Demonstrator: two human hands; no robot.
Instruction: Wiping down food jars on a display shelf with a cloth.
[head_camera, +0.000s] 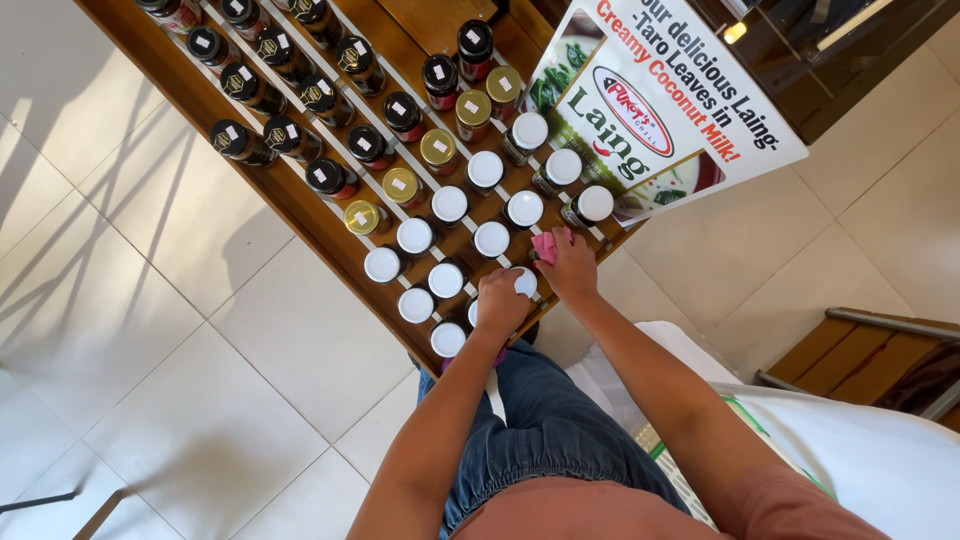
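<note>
- My denim shorts (545, 430) sit nearest the camera, with my 2 bare forearms reaching out over them to the wooden shelf (300, 205).
- My left hand (500, 302) curls down over a white-lidded jar (524, 283) in the front rows, fingers closed around its lid.
- My right hand (570, 268) is closed on a pink cloth (546, 245), pressed against the shelf just beside that jar.
- Black-lidded jars (290, 135) and gold-lidded jars (438, 147) fill the rows further back.
- A printed sign (650, 105) leans at the shelf's right end.

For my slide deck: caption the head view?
Left hand grips white-lidded jar; right hand holds pink cloth on wooden shelf.
</note>
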